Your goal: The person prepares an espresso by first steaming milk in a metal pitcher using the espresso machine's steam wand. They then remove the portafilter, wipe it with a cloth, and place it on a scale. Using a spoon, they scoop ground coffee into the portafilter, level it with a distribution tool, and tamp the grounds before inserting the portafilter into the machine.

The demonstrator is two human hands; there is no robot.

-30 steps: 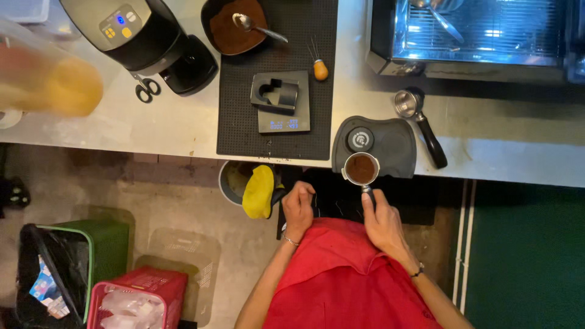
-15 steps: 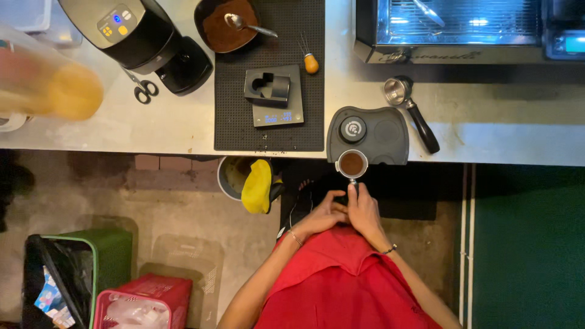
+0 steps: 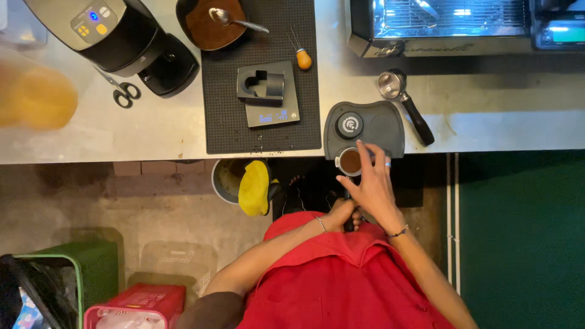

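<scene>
Grey counter (image 3: 487, 131), green floor right. My left hand (image 3: 341, 214) gripping coffee-holder handle; right hand (image 3: 373, 183) open, fingertips on coffee holder (image 3: 350, 161) rim.

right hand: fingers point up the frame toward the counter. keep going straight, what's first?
The right hand already reaches the portafilter; straight on it would likely meet the dark tamping mat, perhaps the round tamper on it. Depth is unclear.
</scene>
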